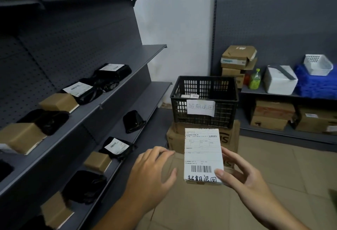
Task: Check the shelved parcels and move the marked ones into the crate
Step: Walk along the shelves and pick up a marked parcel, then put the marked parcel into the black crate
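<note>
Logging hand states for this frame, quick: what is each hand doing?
Left hand: open, holding nothing.
Right hand: grips the labelled parcel, thumb on its front.

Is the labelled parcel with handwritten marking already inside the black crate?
No, the right hand holds the labelled parcel outside the black crate, nearer the camera.

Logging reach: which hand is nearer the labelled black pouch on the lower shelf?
Left. The left hand hovers just right of the pouch; the right hand is farther right, holding a parcel.
</note>
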Demonstrator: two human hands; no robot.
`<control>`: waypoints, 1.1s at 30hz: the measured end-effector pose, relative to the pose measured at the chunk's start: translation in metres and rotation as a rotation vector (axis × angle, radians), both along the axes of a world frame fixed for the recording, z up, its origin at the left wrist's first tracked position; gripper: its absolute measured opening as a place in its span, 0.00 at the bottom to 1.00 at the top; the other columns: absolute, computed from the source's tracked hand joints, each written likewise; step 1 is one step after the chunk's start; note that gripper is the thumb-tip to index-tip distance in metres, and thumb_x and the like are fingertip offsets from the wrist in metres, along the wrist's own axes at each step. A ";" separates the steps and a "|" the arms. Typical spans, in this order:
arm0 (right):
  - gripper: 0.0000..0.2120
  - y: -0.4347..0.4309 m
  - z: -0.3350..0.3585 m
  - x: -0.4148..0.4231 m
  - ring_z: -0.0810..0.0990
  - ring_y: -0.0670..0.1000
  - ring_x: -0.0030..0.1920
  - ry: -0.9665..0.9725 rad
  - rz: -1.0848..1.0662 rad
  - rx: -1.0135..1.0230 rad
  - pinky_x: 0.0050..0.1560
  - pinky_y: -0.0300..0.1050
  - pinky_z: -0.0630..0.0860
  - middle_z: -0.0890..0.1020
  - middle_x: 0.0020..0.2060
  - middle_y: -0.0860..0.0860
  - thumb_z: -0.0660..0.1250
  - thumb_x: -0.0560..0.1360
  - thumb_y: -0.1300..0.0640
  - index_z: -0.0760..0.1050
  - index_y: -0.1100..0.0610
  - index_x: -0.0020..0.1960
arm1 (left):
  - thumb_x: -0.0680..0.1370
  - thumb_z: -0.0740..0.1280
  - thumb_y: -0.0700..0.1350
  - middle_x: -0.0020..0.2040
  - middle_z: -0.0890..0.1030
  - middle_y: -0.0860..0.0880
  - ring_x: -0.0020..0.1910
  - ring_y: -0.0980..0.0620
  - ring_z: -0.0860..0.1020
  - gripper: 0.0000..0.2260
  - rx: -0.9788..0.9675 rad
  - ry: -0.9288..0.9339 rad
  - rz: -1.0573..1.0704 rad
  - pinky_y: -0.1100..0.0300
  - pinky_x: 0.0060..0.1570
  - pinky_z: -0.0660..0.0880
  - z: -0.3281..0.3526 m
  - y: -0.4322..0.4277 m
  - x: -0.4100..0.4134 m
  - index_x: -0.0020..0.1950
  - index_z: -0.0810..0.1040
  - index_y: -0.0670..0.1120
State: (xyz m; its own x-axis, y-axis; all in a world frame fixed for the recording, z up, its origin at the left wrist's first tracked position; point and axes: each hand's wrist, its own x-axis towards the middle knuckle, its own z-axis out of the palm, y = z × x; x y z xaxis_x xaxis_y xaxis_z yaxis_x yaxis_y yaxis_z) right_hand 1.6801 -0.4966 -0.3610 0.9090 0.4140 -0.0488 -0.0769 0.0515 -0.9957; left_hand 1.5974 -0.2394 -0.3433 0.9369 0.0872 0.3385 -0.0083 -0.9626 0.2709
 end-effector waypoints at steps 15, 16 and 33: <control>0.31 0.095 -0.017 0.190 0.86 0.52 0.56 0.003 -0.054 -0.057 0.56 0.43 0.82 0.84 0.62 0.44 0.77 0.69 0.56 0.76 0.46 0.70 | 0.78 0.62 0.61 0.57 0.74 0.63 0.57 0.62 0.73 0.20 -0.097 -0.031 -0.071 0.59 0.61 0.72 -0.028 0.094 0.223 0.66 0.78 0.55; 0.31 0.104 -0.017 0.202 0.86 0.52 0.56 0.003 -0.060 -0.057 0.56 0.42 0.82 0.84 0.61 0.43 0.77 0.68 0.56 0.76 0.46 0.70 | 0.78 0.62 0.61 0.57 0.74 0.63 0.58 0.62 0.73 0.20 -0.096 -0.027 -0.081 0.58 0.62 0.72 -0.029 0.103 0.238 0.67 0.78 0.55; 0.30 0.171 -0.045 0.411 0.85 0.50 0.58 0.082 -0.136 -0.085 0.55 0.45 0.82 0.83 0.63 0.43 0.76 0.71 0.57 0.75 0.47 0.71 | 0.77 0.56 0.64 0.60 0.73 0.62 0.59 0.62 0.72 0.24 -0.110 0.104 -0.142 0.61 0.63 0.68 -0.050 0.173 0.458 0.68 0.76 0.57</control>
